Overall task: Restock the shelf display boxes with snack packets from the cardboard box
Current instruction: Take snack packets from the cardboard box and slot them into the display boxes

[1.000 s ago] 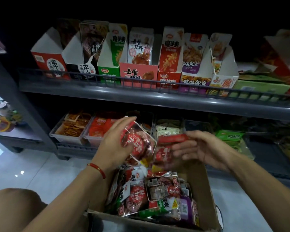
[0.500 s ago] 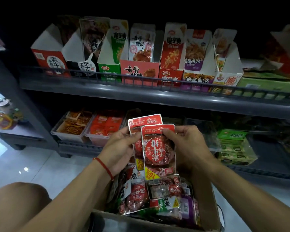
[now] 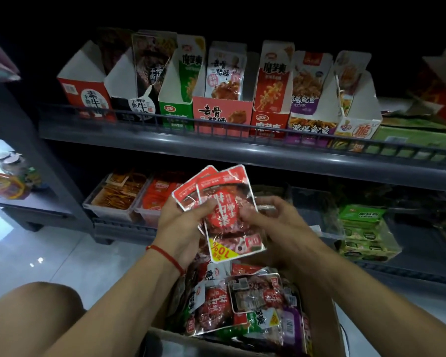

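Two red snack packets (image 3: 225, 215), held upside down and fanned one over the other, hang above the cardboard box (image 3: 317, 313). My left hand (image 3: 183, 225) grips them from the left with the thumb across the front. My right hand (image 3: 271, 222) pinches their right edge. The box below is full of mixed packets (image 3: 242, 307), red, green and purple. On the upper shelf a row of display boxes stands; the leftmost red and white display box (image 3: 85, 86) looks almost empty.
A grey shelf rail (image 3: 242, 148) runs across in front of the display boxes. The lower shelf holds clear bins of orange and red packets (image 3: 129, 194) and green packs (image 3: 363, 233) at the right. My bare knee (image 3: 31, 313) is at lower left, above a glossy white floor.
Both hands came together and lifted the two red packets out of the box, then raised them higher toward the shelves. The view has moved closer.
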Demonstrator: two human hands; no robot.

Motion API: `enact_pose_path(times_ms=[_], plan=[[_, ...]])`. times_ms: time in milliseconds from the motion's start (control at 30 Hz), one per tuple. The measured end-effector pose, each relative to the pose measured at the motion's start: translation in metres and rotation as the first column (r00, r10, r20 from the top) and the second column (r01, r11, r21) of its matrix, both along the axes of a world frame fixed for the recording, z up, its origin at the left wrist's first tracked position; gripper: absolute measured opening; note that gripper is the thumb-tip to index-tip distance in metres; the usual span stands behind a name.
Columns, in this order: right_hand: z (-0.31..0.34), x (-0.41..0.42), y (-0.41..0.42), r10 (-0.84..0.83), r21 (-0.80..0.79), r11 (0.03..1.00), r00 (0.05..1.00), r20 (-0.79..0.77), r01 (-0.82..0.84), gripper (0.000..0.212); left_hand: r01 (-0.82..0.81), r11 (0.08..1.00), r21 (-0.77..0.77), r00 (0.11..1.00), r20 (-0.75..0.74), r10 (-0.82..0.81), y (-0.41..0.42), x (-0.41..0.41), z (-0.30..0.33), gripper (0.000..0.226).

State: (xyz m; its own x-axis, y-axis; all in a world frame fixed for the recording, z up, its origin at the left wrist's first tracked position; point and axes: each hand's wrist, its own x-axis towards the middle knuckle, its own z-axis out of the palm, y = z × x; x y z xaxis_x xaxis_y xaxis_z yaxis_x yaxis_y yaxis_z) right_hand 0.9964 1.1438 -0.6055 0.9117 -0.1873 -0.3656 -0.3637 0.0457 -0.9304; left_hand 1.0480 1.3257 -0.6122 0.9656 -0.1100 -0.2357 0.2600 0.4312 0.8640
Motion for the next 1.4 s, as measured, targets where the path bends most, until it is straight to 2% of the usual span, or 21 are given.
enact_pose_path(times_ms=[67,167,200,267,367,433,500,600,700,800,933,1067,1233,1400], plan=[[0.001,-0.006,0.005,0.099,0.175,0.98,0.995,-0.027,-0.092,0.048,-0.035,0.999,-0.038,0.999,-0.016,0.034,0.002,0.001,0.002,0.049],[0.002,-0.002,0.005,-0.011,0.248,0.969,0.999,0.036,0.001,0.035,0.009,0.998,-0.065,0.999,-0.038,-0.012,0.004,-0.002,0.002,0.056],[0.004,0.001,0.003,-0.073,0.229,0.972,0.995,0.065,0.056,0.035,0.023,0.998,-0.063,0.998,-0.049,-0.026,0.006,-0.001,0.003,0.057],[0.011,0.007,-0.005,-0.114,0.093,0.991,0.983,0.142,0.102,0.035,0.04,0.999,-0.023,0.997,-0.071,-0.042,0.012,0.0,0.007,0.051],[0.023,0.011,-0.02,-0.016,-0.168,0.984,0.967,0.254,0.06,0.036,0.175,0.984,0.029,0.983,-0.062,-0.173,0.017,0.0,0.014,0.046],[0.033,0.01,-0.027,0.054,-0.271,0.962,0.959,0.278,0.024,0.038,0.219,0.971,0.092,0.976,-0.031,-0.217,0.016,-0.004,0.018,0.043],[0.04,0.01,-0.028,0.079,-0.297,0.955,0.955,0.286,0.01,0.039,0.207,0.969,0.135,0.978,-0.008,-0.208,0.014,-0.006,0.018,0.031],[0.04,0.013,-0.026,0.0,-0.215,0.975,0.959,0.283,0.063,0.044,0.197,0.974,0.115,0.98,-0.019,-0.196,0.012,-0.008,0.02,0.028],[0.041,0.014,-0.025,0.055,-0.1,0.994,0.979,0.198,-0.036,0.059,0.143,0.989,0.048,0.989,-0.045,-0.141,0.017,-0.004,0.023,0.03],[0.044,0.014,-0.019,0.193,-0.11,0.978,0.963,0.186,-0.175,0.066,0.102,0.995,0.011,0.994,-0.047,-0.101,0.021,0.0,0.026,0.033],[0.056,0.022,-0.007,0.157,-0.113,0.985,0.949,0.274,-0.13,0.048,0.12,0.992,0.025,0.992,0.03,-0.121,0.026,0.008,0.037,0.029],[0.084,0.04,0.006,0.227,-0.118,0.973,0.929,0.292,-0.201,0.043,0.08,0.996,0.03,0.989,0.126,-0.083,0.039,0.021,0.06,0.022],[0.122,0.078,0.043,0.309,-0.247,0.941,0.887,0.344,-0.232,0.035,-0.059,0.997,-0.056,0.978,0.196,0.069,0.063,0.045,0.087,0.028],[0.162,0.129,0.087,0.35,-0.302,0.922,0.855,0.384,-0.242,0.027,-0.204,0.968,-0.145,0.945,0.229,0.233,0.092,0.074,0.107,0.028]])
